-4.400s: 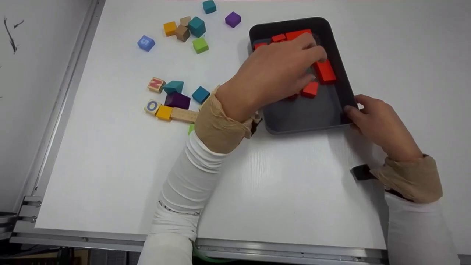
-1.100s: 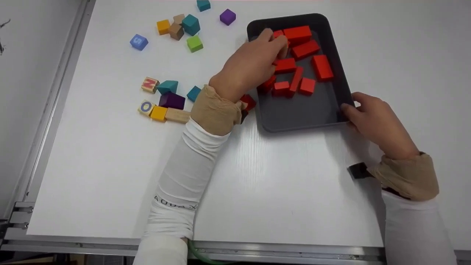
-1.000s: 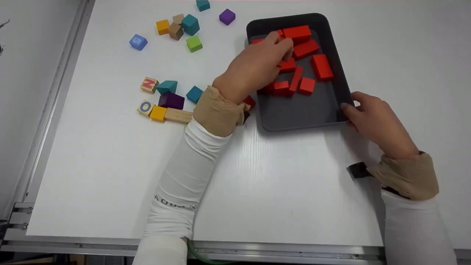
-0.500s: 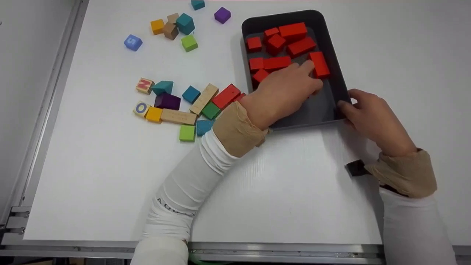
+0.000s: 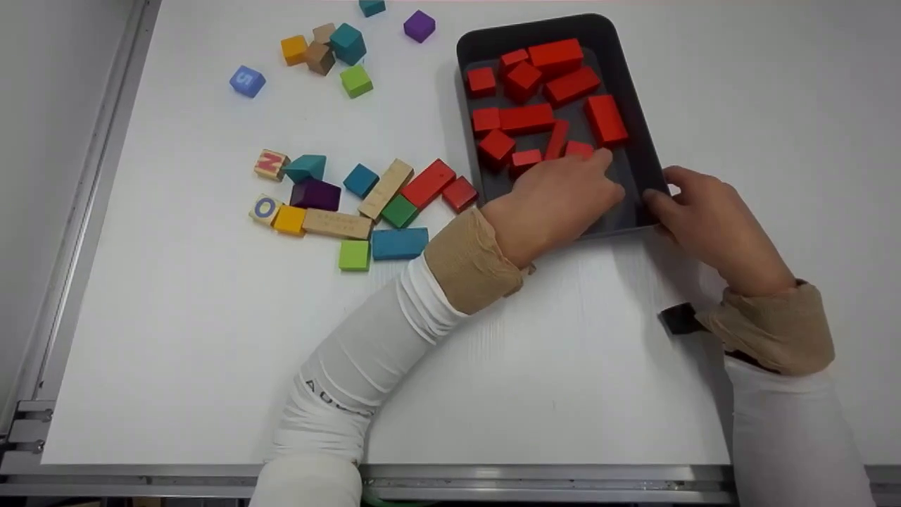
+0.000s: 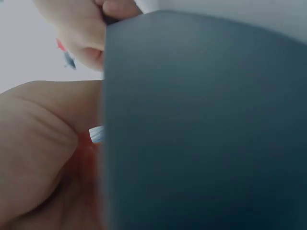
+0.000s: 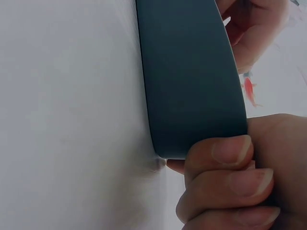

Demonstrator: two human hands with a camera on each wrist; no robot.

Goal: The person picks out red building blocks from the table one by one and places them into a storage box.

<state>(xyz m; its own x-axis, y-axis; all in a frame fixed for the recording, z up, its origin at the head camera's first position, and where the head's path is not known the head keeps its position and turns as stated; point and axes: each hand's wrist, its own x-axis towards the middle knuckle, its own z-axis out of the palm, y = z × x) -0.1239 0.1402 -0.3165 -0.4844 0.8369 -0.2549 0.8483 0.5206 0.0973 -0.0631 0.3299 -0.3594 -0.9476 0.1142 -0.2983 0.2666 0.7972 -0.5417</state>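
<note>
A dark grey tray (image 5: 637, 84) holds several red wooden blocks (image 5: 526, 118), cubes and oblong pieces. My right hand (image 5: 721, 229) grips its near right corner, thumb on the rim; in the right wrist view its curled fingers (image 7: 230, 184) wrap the wall from outside. My left hand (image 5: 559, 201) reaches over the near rim into the front of the tray, close beside a red cube (image 5: 579, 149) and a narrow red block (image 5: 557, 137). Its fingertips are hidden. Red shows below the left thumb (image 6: 33, 148) in the left wrist view; I cannot tell whether a block is held.
Left of the tray lie a red oblong block (image 5: 431, 183), a small red cube (image 5: 460, 193), a blue oblong block (image 5: 399, 243) and several coloured and letter blocks. More blocks, among them a purple cube (image 5: 419, 27), lie farther back on the white table (image 5: 211, 366).
My left hand has moved from the tray's left side toward its near end, uncovering the red blocks at the back and the coloured blocks on the table. My right hand keeps hold of the corner.
</note>
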